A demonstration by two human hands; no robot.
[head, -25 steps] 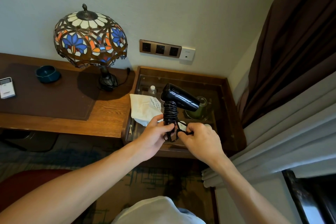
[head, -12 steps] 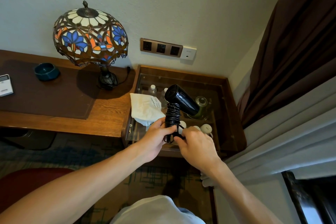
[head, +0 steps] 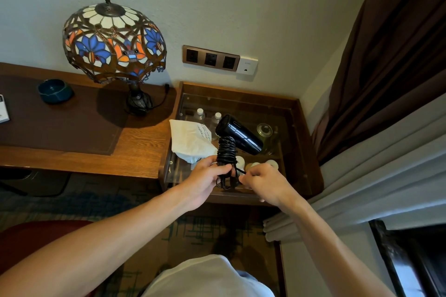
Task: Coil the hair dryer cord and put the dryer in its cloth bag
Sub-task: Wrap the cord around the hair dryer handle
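Over the glass-topped side cabinet, both hands meet around a black hair dryer. Left hand closed on the handle's lower end, cord wound in tight turns up the handle. Barrel sits at 12 o'clock from the left hand, nozzle angled toward 4 o'clock. Right hand, just beside at 3 o'clock, pinches the cord's loose end. White cloth bag lies crumpled at 11 o'clock from the left hand, straddling the wooden surface and cabinet edge.

Hair dryer: we see glossy black, its cord black too.
Cloth bag: white, with dark print.
Lamp shade: we note blue and orange flowers, white panels.
Desk: brown wood grain.
Ashtray: dark teal.
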